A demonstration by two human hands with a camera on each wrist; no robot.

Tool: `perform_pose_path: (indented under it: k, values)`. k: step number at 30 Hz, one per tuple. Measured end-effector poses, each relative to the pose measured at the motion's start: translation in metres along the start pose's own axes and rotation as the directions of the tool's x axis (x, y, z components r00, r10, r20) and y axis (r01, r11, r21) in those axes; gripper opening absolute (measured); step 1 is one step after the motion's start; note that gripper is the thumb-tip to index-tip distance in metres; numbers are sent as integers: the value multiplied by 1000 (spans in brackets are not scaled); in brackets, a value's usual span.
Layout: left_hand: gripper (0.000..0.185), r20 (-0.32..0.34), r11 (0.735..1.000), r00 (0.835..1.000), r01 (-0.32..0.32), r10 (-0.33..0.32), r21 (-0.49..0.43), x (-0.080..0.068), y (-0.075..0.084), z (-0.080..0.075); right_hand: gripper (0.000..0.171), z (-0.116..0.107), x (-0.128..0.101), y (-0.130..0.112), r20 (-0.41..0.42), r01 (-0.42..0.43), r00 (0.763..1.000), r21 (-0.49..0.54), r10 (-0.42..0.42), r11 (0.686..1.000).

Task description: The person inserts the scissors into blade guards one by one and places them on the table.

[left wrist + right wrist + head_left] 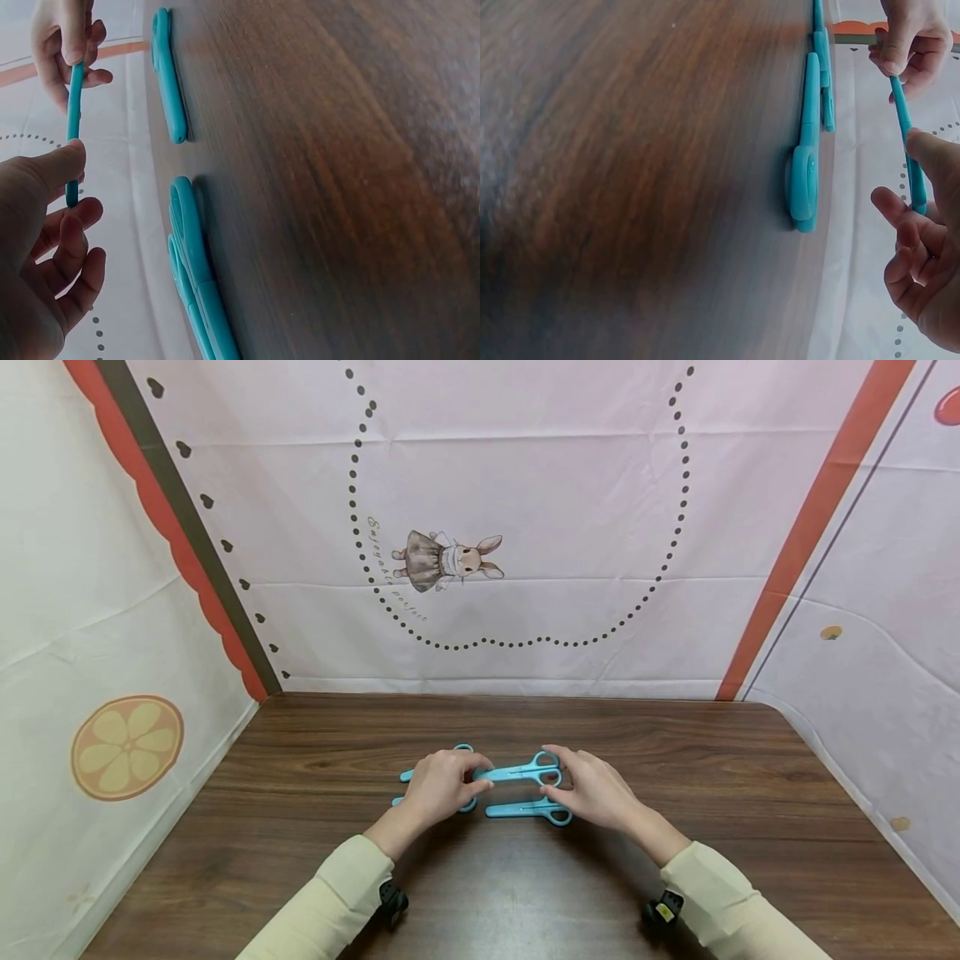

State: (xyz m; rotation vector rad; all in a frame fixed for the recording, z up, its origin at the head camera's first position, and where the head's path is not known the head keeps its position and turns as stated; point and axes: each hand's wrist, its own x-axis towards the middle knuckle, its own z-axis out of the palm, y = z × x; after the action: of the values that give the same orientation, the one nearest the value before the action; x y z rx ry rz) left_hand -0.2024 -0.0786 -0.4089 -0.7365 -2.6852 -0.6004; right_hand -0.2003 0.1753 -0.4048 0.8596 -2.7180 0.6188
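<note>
A printed cloth backdrop [525, 485] with a dotted loop and a small rabbit figure [447, 560] stands behind a dark wooden bench [300, 793], and similar cloth closes in both sides. Two arms in cream sleeves [337, 893] reach onto the bench from the near edge.

Several pairs of turquoise scissors are near the middle of the bench. One pair, the held scissors [517, 771], is raised above the wood between the two hands, as both wrist views show. The left hand [438, 789] pinches the blade end between thumb and fingers, the other fingers loosely curled. The right hand [592, 789] pinches the handle end, where the finger rings sit.

A second pair, the near scissors [528, 811], lies flat on the bench just below the held pair, its rings beside the right hand. More turquoise scissors, the left scissors [408, 773], lie partly hidden under the left hand; how many pairs are there cannot be told.
</note>
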Motion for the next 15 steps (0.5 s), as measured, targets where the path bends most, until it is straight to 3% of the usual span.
perform_pose_path:
  k: [15]
  values:
    - [20, 42, 1000, 999, -28, 28, 7, 8, 0, 5, 63, -2, -1, 9, 24, -13, 1000, -15, 14, 1000]
